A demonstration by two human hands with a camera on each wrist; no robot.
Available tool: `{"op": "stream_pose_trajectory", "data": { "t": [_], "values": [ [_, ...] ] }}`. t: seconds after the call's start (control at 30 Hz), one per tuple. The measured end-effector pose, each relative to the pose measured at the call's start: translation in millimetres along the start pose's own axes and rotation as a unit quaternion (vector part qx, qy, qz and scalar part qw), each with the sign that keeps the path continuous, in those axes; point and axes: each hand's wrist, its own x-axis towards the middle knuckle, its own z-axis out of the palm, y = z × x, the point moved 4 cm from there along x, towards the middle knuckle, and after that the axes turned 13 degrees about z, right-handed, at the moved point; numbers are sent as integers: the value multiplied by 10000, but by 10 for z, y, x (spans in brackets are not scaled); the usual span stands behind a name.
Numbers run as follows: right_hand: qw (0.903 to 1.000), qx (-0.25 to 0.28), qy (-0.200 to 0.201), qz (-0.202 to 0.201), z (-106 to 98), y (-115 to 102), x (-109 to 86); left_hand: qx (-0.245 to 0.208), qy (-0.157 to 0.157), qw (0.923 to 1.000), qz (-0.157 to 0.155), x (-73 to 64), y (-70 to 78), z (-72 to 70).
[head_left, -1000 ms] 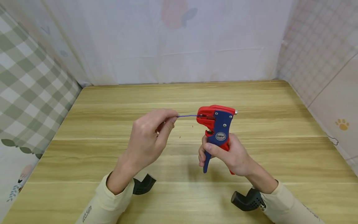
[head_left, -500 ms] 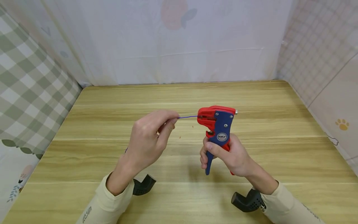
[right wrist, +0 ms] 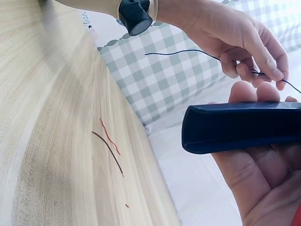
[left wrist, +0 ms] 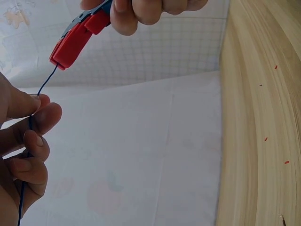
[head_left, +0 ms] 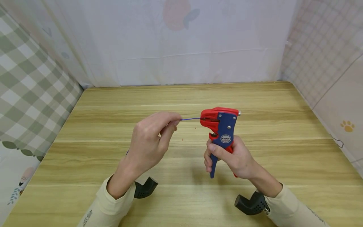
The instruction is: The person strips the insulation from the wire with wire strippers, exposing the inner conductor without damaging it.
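In the head view my left hand (head_left: 151, 142) pinches a thin blue wire (head_left: 190, 119) between thumb and forefinger. The wire runs right into the nose of a red and blue wire stripper (head_left: 226, 126), whose jaws have only a narrow slit between them. My right hand (head_left: 233, 156) grips the stripper's handles, thumb across the blue one. From the left wrist, the wire (left wrist: 47, 81) passes down behind the curled fingers and enters the red nose (left wrist: 70, 44). Its free tail (right wrist: 176, 52) trails behind the left hand in the right wrist view. The wire's tip is hidden inside the stripper.
A red wire (right wrist: 110, 136) and a dark brown wire (right wrist: 109, 151) lie on the wooden table (head_left: 181, 195). Several tiny red scraps (left wrist: 287, 162) are scattered nearby. Wrist-worn black camera mounts (head_left: 146, 188) stick out under both forearms. Cloth walls (head_left: 181, 56) enclose the back and sides.
The stripper's handles have drawn closer together and its jaws have narrowed. The tool has shifted slightly right and down. My left hand has moved a touch, still pinching the wire.
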Motion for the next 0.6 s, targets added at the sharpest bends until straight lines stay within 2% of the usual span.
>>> {"op": "stream_pose_trajectory", "data": {
  "t": [0.6],
  "values": [
    [9999, -38, -87, -89, 1, -3, -13, 27, 17, 10000, 16, 9, 11, -8]
  ]
}}
